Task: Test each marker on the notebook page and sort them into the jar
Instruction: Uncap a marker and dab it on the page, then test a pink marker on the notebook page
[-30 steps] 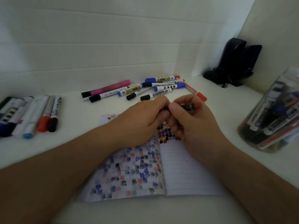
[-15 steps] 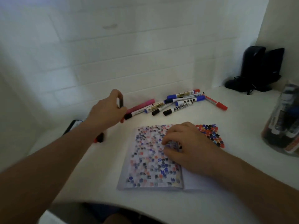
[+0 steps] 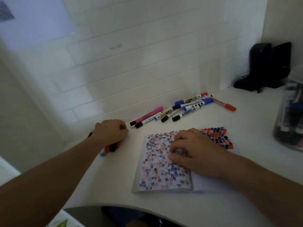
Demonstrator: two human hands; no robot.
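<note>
An open notebook (image 3: 164, 174) lies on the white desk, its pages covered with small blue, red and black test marks. My right hand (image 3: 195, 153) rests on the page with its fingertips pressing the paper and holds nothing. My left hand (image 3: 111, 131) is out to the left, low over a group of set-aside markers (image 3: 113, 147), fingers curled round a dark marker (image 3: 122, 127) that is mostly hidden. A pile of markers (image 3: 185, 108) lies at the back by the wall. The clear jar (image 3: 290, 115) with several markers stands at the right edge.
A black object with cords (image 3: 265, 68) stands in the back right corner. A white tiled wall runs behind the desk. The curved front edge of the desk (image 3: 114, 204) is near my body.
My hands parted over the notebook. The left hand carried the dark marker to the left and lowered it onto the set-aside group; the right hand settled on the page. My view swung left.
</note>
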